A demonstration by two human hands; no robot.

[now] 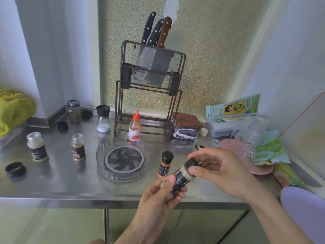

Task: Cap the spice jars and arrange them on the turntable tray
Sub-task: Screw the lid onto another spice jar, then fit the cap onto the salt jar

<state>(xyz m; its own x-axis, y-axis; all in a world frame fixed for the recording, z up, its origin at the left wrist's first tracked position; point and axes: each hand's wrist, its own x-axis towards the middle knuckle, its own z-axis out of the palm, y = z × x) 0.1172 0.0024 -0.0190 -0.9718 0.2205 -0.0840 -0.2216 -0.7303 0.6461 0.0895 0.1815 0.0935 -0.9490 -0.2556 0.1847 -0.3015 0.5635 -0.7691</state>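
My left hand (161, 196) grips the body of a tilted spice jar (182, 178) with a black label and pale powder, held above the counter's front edge. My right hand (216, 166) pinches the black cap (190, 162) at the jar's neck. A capped orange spice jar (165, 163) stands just behind. The clear turntable tray (123, 158) lies at the middle of the counter with nothing on it. Two uncapped jars stand to the left, one dark-labelled (37, 147), one brown-labelled (78, 147). Loose black caps lie at the left front (15, 169), at the back left (63, 125) and beside the metal-lidded jar (85, 115).
A knife rack (149, 85) with cleavers stands at the back. Near it are a red-capped sauce bottle (135, 126), a salt grinder (103, 118), a metal-lidded jar (74, 111) and folded cloths (186, 124). A pink plate (260, 170), plastic bags and boxes crowd the right; a yellow bag (14, 110) sits far left.
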